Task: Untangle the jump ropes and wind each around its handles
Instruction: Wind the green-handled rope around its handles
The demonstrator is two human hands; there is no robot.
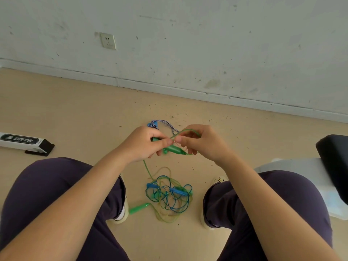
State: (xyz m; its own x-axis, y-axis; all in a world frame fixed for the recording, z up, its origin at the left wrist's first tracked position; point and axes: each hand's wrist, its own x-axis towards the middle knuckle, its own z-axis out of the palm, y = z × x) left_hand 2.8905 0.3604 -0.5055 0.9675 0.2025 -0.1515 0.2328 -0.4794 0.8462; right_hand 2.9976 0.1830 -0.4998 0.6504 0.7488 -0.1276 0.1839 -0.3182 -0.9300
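Note:
My left hand (143, 144) grips a green jump-rope handle (174, 148) held above the floor. My right hand (204, 142) pinches the thin green cord (185, 131) that loops out of that handle. The same cord hangs down to a tangle of green, blue and yellowish ropes (169, 198) on the floor between my feet. Two blue handles (178, 191) lie inside the tangle, and a second green handle (140, 207) lies at its left edge. A blue-and-white braided rope (165, 123) lies on the floor beyond my hands, partly hidden by them.
A white and black box marked BRTW (24, 142) lies on the floor at the left. A black and white seat (333, 166) stands at the right. The wall with a socket (107, 40) runs across the back. My knees (62, 189) flank the tangle.

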